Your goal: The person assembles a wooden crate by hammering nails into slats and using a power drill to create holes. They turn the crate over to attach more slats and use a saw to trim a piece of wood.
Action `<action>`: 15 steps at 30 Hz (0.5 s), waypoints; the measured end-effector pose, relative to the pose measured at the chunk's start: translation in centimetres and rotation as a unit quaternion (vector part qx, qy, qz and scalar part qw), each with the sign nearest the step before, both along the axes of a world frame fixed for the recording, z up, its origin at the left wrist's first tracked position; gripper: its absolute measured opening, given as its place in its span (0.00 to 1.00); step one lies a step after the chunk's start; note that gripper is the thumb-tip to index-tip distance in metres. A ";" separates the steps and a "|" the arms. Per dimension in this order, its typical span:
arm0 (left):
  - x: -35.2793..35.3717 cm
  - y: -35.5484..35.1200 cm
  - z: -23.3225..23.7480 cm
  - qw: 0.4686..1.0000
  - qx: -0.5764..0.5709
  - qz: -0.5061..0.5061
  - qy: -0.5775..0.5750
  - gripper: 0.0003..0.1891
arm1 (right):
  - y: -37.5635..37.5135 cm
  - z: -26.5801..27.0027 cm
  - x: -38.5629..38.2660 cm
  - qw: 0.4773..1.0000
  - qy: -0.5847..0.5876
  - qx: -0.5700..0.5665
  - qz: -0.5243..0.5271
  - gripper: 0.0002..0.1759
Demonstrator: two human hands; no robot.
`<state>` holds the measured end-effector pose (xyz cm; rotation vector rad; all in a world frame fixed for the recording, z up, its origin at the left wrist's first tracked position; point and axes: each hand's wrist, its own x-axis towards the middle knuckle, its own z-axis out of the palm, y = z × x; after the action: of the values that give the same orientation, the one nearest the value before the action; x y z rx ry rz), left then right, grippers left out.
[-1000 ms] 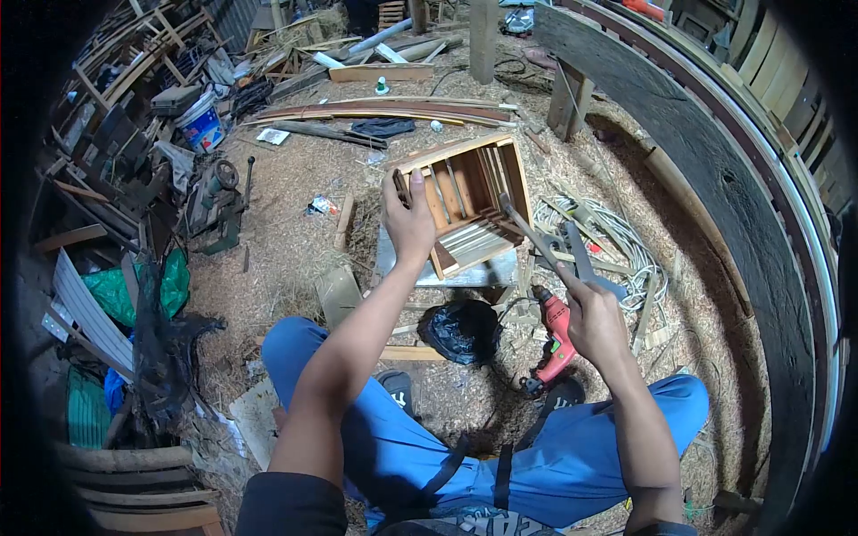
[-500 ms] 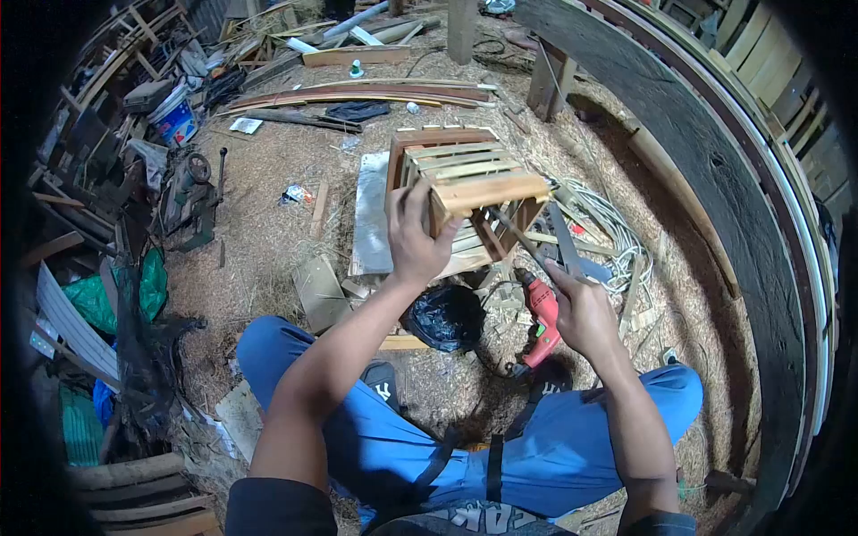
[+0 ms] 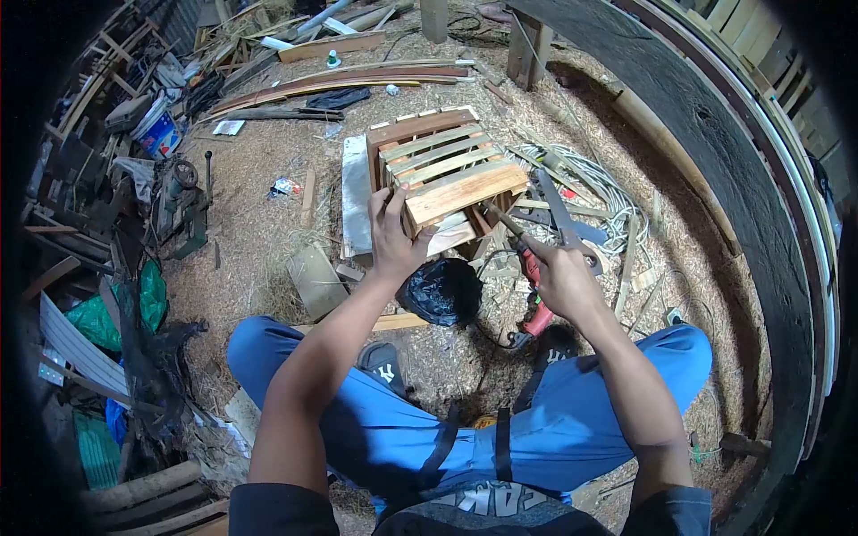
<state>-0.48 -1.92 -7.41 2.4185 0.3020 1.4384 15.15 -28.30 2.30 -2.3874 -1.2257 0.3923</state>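
A slatted wooden crate (image 3: 465, 186) sits tilted in front of me, its slats on top and its open end toward me. My left hand (image 3: 395, 234) grips its near left corner, fingers along the side and thumb at the front edge. In my right hand (image 3: 565, 279) is a long, slender-handled tool (image 3: 506, 220), pointing up and left into the crate's opening. Its far end is hidden under the front board, so I cannot tell its kind. Just below that hand lies a red power drill (image 3: 539, 314). A handsaw (image 3: 556, 207) rests behind the hand.
A black plastic bag (image 3: 441, 293) lies between my feet and the crate. Coiled pale cable (image 3: 615, 210) is on the right, near a heavy dark beam (image 3: 715, 134). Long wooden strips (image 3: 349, 82) lie farther back. Wood shavings cover the floor; a green metal machine (image 3: 185, 210) stands left.
The view has shifted slightly. The crate's top has tipped more toward me, and the right hand with the tool sits a little lower and farther left. Both hands keep their hold.
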 end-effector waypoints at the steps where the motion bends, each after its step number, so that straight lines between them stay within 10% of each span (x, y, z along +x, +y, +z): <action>1: -0.1 0.0 0.1 1.000 0.000 0.001 -0.001 0.39 | 0.1 -0.1 0.1 1.000 0.000 0.001 0.007 0.31; 15: -0.3 0.0 0.0 1.000 -0.022 -0.017 -0.009 0.44 | 1.6 3.0 -1.6 0.995 -0.019 -0.098 -0.001 0.32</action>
<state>-0.74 -1.88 -7.39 2.3639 0.2843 1.4222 13.54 -26.69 5.29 -2.5722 -1.2543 0.4892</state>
